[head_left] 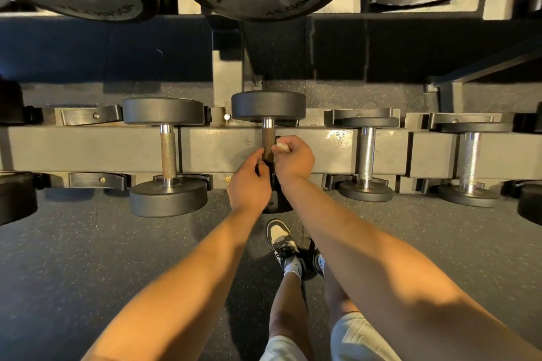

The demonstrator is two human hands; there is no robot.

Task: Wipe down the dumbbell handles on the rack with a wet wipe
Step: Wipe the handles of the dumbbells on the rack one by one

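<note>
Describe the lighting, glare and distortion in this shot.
Head view: warm, yellowish light; glare on the rack beam and the far-right chrome handle; deep shadow under the upper shelf; wide-angle stretch enlarges the forearms; the wet wipe in the right hand looks washed out; the middle handle, gripped by the left hand, reads dim.

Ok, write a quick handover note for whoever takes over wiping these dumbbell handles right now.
Hands: the left hand grips the near end of the middle dumbbell handle; the right hand pinches the wet wipe against it.
Done: cannot tell which handles are already wiped.
Left: finish this one, then check the left handle, the right handle and the far right handle on the lower rack.
</note>
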